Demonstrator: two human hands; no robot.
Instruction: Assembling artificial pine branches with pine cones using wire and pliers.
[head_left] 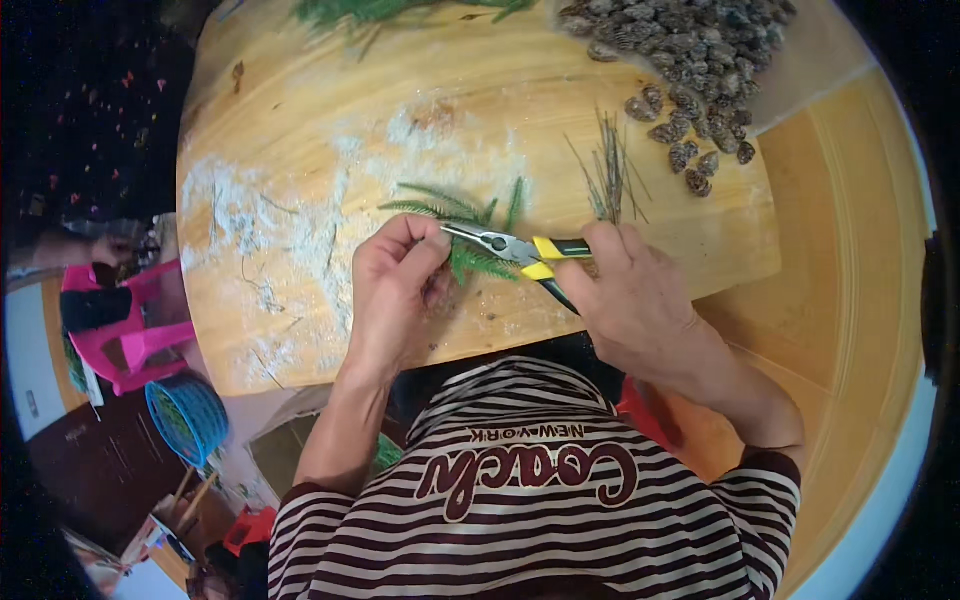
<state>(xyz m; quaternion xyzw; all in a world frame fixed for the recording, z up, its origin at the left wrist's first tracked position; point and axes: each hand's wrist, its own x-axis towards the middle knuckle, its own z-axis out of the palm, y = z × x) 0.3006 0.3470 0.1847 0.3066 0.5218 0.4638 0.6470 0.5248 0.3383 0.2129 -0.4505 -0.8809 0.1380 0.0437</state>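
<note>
My left hand (400, 270) is closed, thumb and fingers pinching the stem end of a green artificial pine sprig (470, 212). Its needled branches spread just above the table, to the right of the fingertips. My right hand (635, 290) is wrapped round the yellow-and-black handles of long-nose pliers (510, 248). The plier jaws point left, and their tip meets my left thumb and fingertips. What lies exactly between the jaws is hidden. Beyond my right knuckles a bunch of thin brown wire-like stems (610, 170) lies on the table, its near end partly covered.
A heap of small brown pine cones (700, 50) covers the table's far right, with several loose ones nearer. More green sprigs (380, 10) lie at the far edge. White flakes dust the wooden table (300, 100). A pink chair (120, 345) and blue basket (187, 418) stand left; another person's hand (110, 250) shows there.
</note>
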